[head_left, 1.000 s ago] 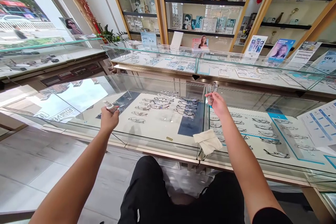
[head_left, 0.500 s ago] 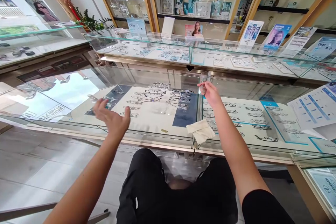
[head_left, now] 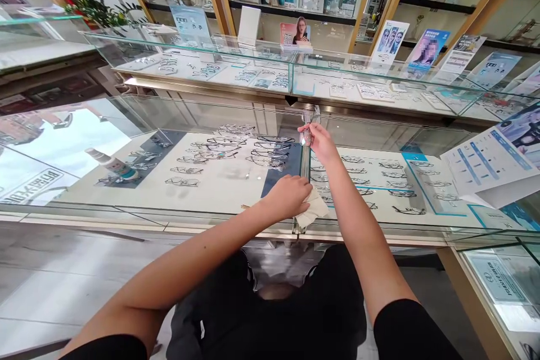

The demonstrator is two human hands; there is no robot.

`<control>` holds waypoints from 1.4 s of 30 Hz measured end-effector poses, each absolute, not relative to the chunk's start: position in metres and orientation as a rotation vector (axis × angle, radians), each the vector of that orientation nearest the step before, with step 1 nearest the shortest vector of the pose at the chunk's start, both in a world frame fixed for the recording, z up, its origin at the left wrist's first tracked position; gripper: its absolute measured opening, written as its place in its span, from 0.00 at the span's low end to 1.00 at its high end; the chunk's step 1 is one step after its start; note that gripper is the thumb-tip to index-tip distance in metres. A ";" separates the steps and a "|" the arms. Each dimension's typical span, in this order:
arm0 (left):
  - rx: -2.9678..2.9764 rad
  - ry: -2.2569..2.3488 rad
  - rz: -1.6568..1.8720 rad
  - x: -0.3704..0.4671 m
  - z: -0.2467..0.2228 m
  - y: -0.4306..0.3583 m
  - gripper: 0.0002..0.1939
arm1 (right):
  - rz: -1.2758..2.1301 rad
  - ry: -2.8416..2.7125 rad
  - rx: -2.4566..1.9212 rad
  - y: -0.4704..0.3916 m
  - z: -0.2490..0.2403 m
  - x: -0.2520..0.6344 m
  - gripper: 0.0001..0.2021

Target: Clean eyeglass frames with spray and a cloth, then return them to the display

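Raised over the glass counter, my right hand (head_left: 323, 142) is closed on a pair of eyeglasses (head_left: 305, 136), held by the frame with the lenses one above the other. My left hand (head_left: 287, 197) reaches across to a cream cleaning cloth (head_left: 314, 209) at the counter's front edge. Its fingers curl down onto the cloth's left side, and their tips are partly hidden. Farther left, a white spray bottle (head_left: 112, 164) with a bluish label stands on the glass, appearing slanted in the view.
Beneath the glass top of the counter (head_left: 228, 211) lie rows of eyeglass frames (head_left: 223, 149). A folded printed card (head_left: 491, 160) stands at the right. Behind runs another glass showcase (head_left: 253, 48) with upright leaflets. My legs are under the counter's front edge.
My left hand has moved right, from open beside the spray bottle to the cloth, and its fingers have curled. The right hand still holds the eyeglasses. The whole view has shifted slightly.
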State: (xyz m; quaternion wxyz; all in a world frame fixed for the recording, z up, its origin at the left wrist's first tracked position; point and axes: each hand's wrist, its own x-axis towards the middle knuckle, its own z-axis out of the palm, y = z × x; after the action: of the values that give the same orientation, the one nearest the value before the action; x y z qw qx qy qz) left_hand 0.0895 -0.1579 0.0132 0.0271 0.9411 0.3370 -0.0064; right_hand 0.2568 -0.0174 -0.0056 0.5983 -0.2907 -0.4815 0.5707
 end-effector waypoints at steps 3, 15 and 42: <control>2.881 1.045 -0.117 0.092 0.015 -0.149 0.14 | 1.328 -1.116 -0.677 -0.017 -0.005 0.257 0.17; 1.949 0.993 0.321 0.064 0.010 -0.097 0.05 | 1.354 -1.061 -0.588 -0.016 -0.003 0.261 0.15; 0.576 0.572 1.120 0.012 0.020 -0.007 0.21 | 1.280 -1.002 -0.629 -0.034 0.012 0.265 0.13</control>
State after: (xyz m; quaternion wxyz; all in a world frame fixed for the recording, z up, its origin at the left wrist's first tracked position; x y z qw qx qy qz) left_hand 0.0117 -0.0071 0.0197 0.7703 0.2655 0.2636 0.5164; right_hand 0.2649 -0.0342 0.0120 0.6438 -0.2762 -0.4398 0.5620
